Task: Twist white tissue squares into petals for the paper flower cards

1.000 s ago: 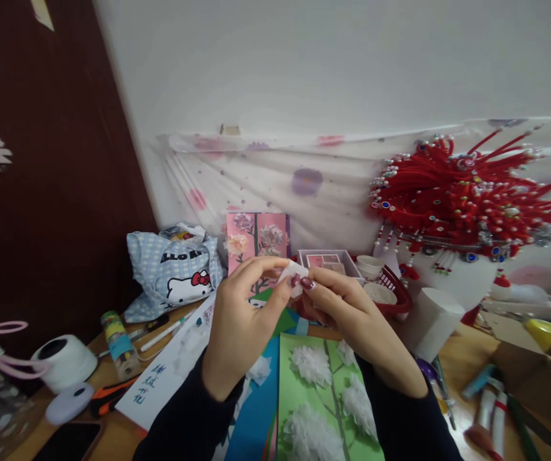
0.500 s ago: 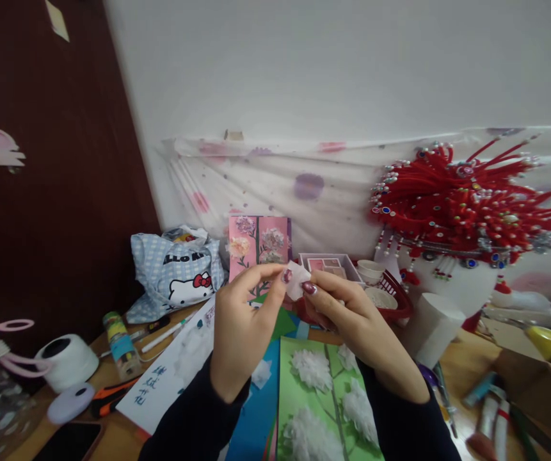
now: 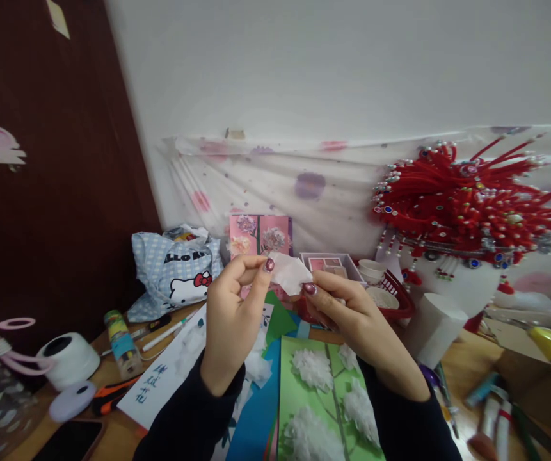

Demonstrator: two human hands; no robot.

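Note:
Between my two hands a small piece of thin white paper (image 3: 290,273) is stretched out in the air. My left hand (image 3: 237,314) pinches its left edge between thumb and fingers. At its lower right edge, my right hand (image 3: 361,320) grips it the same way. Below them lies a green sheet (image 3: 304,400) bearing several fluffy white paper flowers (image 3: 312,369) and a drawn stem. Loose white paper pieces (image 3: 257,367) rest left of that sheet, over a blue sheet (image 3: 260,416).
A checked bag (image 3: 174,275), a pink flower picture (image 3: 268,234) and a red basket (image 3: 400,298) stand at the back. A red beaded headdress (image 3: 467,205) is at the right. A phone (image 3: 71,442) and a white sheet with writing (image 3: 153,384) lie at the left.
My left hand has moved left, away from my right hand. The white paper, crumpled small before, is now spread wider between them.

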